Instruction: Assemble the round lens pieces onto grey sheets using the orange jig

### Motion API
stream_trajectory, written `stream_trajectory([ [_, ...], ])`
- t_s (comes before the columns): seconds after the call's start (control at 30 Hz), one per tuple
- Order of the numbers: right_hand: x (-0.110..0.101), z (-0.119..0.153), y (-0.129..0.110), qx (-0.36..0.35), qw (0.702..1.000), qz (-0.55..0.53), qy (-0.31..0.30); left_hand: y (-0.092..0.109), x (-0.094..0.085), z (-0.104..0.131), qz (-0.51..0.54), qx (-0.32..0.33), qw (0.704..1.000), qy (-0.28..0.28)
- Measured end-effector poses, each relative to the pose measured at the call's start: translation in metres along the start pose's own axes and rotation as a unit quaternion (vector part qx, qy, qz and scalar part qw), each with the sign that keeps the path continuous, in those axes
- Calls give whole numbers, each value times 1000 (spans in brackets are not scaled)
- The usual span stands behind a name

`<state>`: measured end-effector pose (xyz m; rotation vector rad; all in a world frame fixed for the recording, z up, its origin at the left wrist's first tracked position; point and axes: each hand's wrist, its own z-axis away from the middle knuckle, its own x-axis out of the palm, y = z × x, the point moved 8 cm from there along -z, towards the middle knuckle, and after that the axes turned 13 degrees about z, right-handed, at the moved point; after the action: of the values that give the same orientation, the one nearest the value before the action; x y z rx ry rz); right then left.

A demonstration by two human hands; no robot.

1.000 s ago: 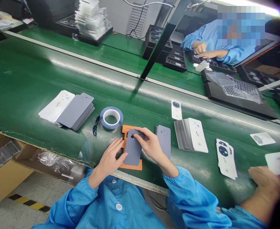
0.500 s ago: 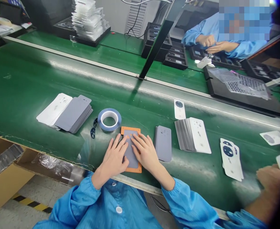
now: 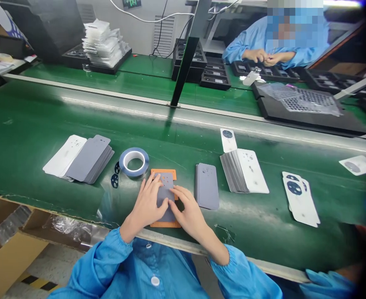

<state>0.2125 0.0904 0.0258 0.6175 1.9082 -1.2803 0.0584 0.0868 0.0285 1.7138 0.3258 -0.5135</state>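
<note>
A grey phone back panel (image 3: 165,192) with small round holes near its top is between my hands, over an orange jig (image 3: 165,224) at the bench's front edge. The jig's rim shows at the top, right and bottom. My left hand (image 3: 147,202) holds the panel's left side, its fingers along the upper edge and its thumb on the face. My right hand (image 3: 189,208) pinches the right edge with thumb and fingers. Whether the panel still touches the jig, I cannot tell. Right of my hands stands a stack of grey panels (image 3: 207,186).
A roll of blue tape (image 3: 134,162) and black stickers (image 3: 114,180) lie to the left, beyond them white and grey panel stacks (image 3: 89,160). Fanned white panels (image 3: 244,171) and stickered ones (image 3: 300,199) are on the right. A co-worker (image 3: 276,37) works across the bench.
The panel was lying flat inside the jig under my spread fingers. It now sits shifted over the jig, gripped by both hands. A neighbour's hand at right has drawn back, and the view has shifted.
</note>
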Motion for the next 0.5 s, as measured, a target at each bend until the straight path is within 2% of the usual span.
stream_trajectory([
  [0.1, -13, 0, -23, -14, 994, -108, -24, -3, -24, 10, 134, -3, 985, 108],
  [0.2, -11, 3, -33, -16, 977, -192, -92, -20, -41, 20, 244, -66, 949, 187],
  [0.33, 5, 3, -9, 75, 974, -189, -101, -41, -43, 22, 300, -177, 915, 203],
  [0.43, 21, 4, 0, 117, 965, -191, -140, -39, -40, 16, 358, -182, 891, 211],
  [0.5, 28, 3, -2, 133, 947, -239, -169, -32, -37, 11, 393, -173, 879, 208],
])
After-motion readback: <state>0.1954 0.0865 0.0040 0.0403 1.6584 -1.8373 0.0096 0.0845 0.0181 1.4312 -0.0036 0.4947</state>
